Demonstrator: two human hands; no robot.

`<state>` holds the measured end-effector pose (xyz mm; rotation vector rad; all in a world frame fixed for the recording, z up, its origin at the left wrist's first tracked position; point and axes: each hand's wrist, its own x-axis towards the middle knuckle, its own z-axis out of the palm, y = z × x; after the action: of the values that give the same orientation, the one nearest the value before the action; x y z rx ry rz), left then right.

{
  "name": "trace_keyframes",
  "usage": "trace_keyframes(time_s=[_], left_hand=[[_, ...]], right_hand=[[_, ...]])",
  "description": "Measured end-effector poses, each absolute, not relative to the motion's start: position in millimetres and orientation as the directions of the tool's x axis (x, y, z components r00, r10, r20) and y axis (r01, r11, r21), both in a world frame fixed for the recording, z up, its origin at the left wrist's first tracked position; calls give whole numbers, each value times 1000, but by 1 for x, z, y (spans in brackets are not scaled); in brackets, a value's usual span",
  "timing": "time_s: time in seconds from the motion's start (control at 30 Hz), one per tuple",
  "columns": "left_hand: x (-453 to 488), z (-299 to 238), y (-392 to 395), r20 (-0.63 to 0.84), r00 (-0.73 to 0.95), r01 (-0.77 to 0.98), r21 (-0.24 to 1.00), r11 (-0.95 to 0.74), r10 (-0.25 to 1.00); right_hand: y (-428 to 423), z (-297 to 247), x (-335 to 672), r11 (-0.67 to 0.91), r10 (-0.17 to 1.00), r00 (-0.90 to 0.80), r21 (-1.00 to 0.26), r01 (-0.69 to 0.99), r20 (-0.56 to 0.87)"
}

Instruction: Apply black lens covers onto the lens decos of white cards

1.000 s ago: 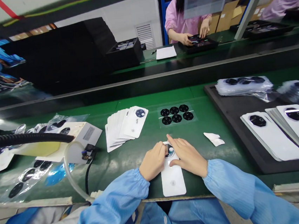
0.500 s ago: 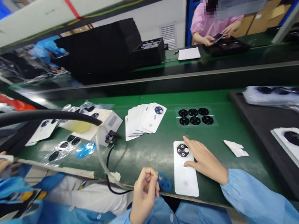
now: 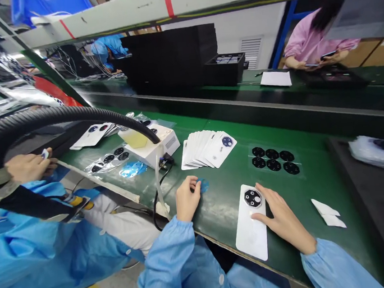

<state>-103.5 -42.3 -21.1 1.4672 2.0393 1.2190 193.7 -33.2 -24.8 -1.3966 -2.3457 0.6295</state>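
Observation:
A white phone back cover (image 3: 251, 233) lies on the green table in front of me, its black round camera piece (image 3: 252, 198) near the top. My right hand (image 3: 283, 214) rests at the cover's right edge, fingers stretched out and thumb on its face. To the left, my left hand (image 3: 188, 198) pinches a thin blue film (image 3: 203, 185) between thumb and fingers, just above the table. Beyond them are a fanned stack of white phone back covers (image 3: 209, 149) and a clear sheet with several black round camera pieces (image 3: 272, 159).
A white box (image 3: 155, 147) with a black hose (image 3: 107, 113) and cable stands left. Blue film scraps (image 3: 132, 168) lie near it. Folded white paper (image 3: 328, 213) and a black foam tray (image 3: 352, 183) are at right. A co-worker's hand (image 3: 27, 166) is at far left.
My left hand has moved forward over the table, away from its edge, carrying the blue film. My right hand stays at the phone back cover. The view has turned left.

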Motion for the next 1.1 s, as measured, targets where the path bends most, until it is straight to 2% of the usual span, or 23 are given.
trace_keyframes(time_s=[0.13, 0.27, 0.43, 0.57, 0.83, 1.1], left_hand=[[-106, -16, -24, 290, -416, 693, 714, 94, 862], [-91, -8, -38, 344, -391, 712, 701, 43, 853], [-46, -9, -74, 282, -117, 613, 775, -154, 952], [-16, -19, -88, 198, 71, 482, 851, -208, 978], [-12, -24, -69, 52, 137, 156, 985, -73, 989], [-10, -17, -70, -126, 175, -63, 988, 139, 977]], right_hand=[[-33, -27, 195, 403, 888, -458, -563, 721, 48], [-33, -29, 194, 399, 887, -460, -578, 712, 45], [-35, -27, 191, 391, 887, -457, -636, 665, 68], [-39, -19, 188, 392, 883, -462, -672, 628, 84], [-42, -15, 188, 428, 873, -459, -711, 558, 165], [-45, -9, 185, 500, 853, -448, -669, 550, 269]])
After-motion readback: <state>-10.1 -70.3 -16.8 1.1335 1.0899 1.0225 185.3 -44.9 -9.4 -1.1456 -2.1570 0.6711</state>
